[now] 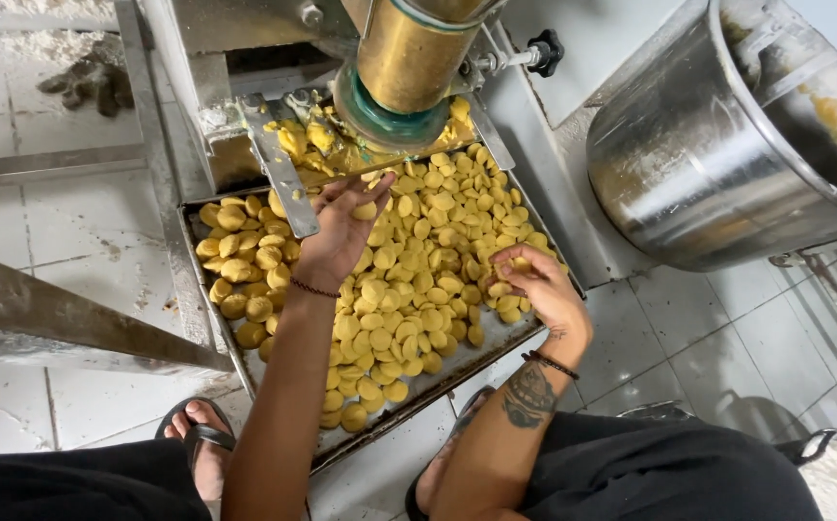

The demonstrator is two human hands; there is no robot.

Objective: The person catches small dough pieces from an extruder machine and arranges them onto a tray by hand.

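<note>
I see my left hand (341,236) reaching to 12 o'clock, under the brass nozzle (409,68) of the machine; its fingers are loosely curled around one yellow dough piece (365,209). My right hand (534,285), at 3 o'clock on the metal tray (496,340), is half closed and pinches some pieces from the pile of dough pieces (409,280). A steel pot (688,164) stands at 2 o'clock.
</note>
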